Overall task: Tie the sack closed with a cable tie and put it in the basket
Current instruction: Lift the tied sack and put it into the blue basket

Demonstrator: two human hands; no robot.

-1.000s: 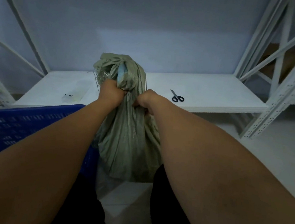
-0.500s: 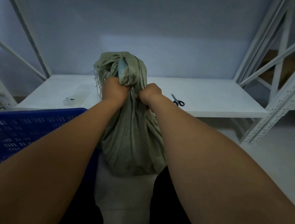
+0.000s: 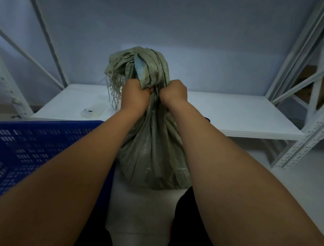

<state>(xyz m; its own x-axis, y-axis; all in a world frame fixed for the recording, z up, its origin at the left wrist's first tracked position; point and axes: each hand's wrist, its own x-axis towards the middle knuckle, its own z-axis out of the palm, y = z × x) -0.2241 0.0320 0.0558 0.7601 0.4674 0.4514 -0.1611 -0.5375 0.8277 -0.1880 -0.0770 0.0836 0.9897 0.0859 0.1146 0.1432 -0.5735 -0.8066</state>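
A grey-green woven sack [image 3: 150, 157] hangs in front of me, its bunched neck gathered at the top with frayed threads on the left. My left hand [image 3: 135, 95] grips the neck from the left. My right hand [image 3: 174, 92] grips it from the right, the two fists almost touching. The sack's bottom hangs above the floor between my legs. A blue slotted plastic basket [image 3: 29, 151] stands at my left, its rim just beside the sack. No cable tie shows on the neck; my fists hide that part.
A low white shelf board [image 3: 235, 113] runs behind the sack, with a clear plastic bag [image 3: 94, 110] on its left part. A dark bit of the scissors [image 3: 207, 119] peeks past my right forearm. White metal rack uprights [image 3: 312, 119] stand at right and left.
Both hands have lifted the sack higher, so its bottom now hangs clear of the floor. The fists have drawn closer together on the neck. My right forearm now hides most of the scissors.
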